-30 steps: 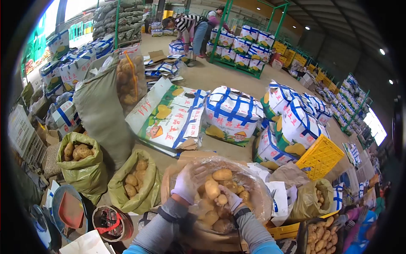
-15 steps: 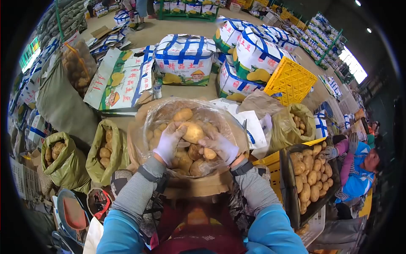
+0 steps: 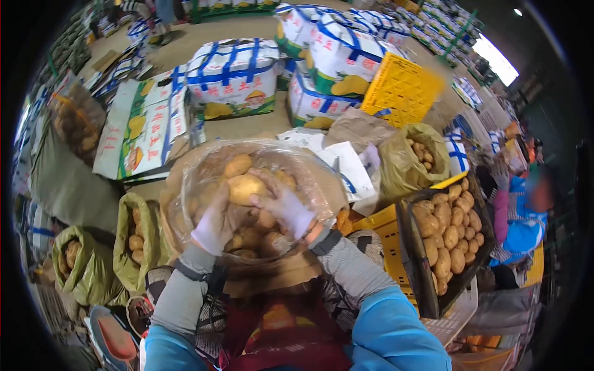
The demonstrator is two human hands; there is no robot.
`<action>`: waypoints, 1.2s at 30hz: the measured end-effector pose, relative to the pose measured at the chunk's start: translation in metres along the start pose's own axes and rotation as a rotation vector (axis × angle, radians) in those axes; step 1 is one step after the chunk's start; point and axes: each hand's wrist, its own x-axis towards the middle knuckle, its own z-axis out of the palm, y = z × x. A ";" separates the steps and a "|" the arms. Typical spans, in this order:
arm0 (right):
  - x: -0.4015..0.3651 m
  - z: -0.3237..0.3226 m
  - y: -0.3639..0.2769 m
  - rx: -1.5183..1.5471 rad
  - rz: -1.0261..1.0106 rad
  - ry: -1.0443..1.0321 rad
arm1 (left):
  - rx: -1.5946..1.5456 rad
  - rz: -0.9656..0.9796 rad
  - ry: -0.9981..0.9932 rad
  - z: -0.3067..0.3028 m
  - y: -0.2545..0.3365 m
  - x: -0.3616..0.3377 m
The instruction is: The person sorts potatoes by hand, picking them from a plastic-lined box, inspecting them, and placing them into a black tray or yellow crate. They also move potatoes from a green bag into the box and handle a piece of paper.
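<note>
Both of my hands wear whitish gloves and work inside a clear plastic liner (image 3: 318, 179) set in a brown paper bag (image 3: 260, 283) in front of me. A large pale potato (image 3: 247, 189) lies between them. My left hand (image 3: 213, 221) has its fingers curled against the potato's left side. On its right side my right hand (image 3: 286, 207) closes in, fingers and thumb on the potato. Another potato (image 3: 237, 165) sits just beyond, and several more potatoes (image 3: 250, 238) fill the bag below, partly hidden by my hands.
At right, a black-lined crate (image 3: 405, 247) holds many potatoes, with a co-worker (image 3: 526, 210) beside it. Green sacks of potatoes (image 3: 139, 247) stand at left, another sack (image 3: 396, 161) at right. Printed cartons (image 3: 232, 80) and a yellow crate (image 3: 402, 89) are ahead.
The view has swung, so the scene sits further left. The large potato is still between my hands. My right hand has moved up onto it, away from a small potato at its fingertips.
</note>
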 end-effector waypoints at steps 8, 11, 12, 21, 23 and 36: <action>-0.016 0.024 0.012 -0.713 -0.233 0.331 | -0.168 -0.076 -0.060 -0.028 -0.031 0.015; -0.024 0.030 0.017 -0.888 -0.314 0.307 | 0.081 0.115 -0.042 -0.028 -0.040 0.009; -0.022 0.031 0.022 -0.907 -0.378 0.311 | 0.087 0.153 -0.040 -0.029 -0.042 0.008; -0.026 0.027 0.003 -0.780 -0.341 0.283 | 1.398 0.796 -0.038 -0.026 -0.052 -0.010; -0.018 0.014 0.003 -0.576 -0.331 0.300 | 1.048 0.671 -0.182 -0.031 -0.053 -0.001; -0.293 -0.120 -0.199 -0.038 -0.539 0.881 | 0.732 0.389 -0.118 -0.044 -0.040 0.025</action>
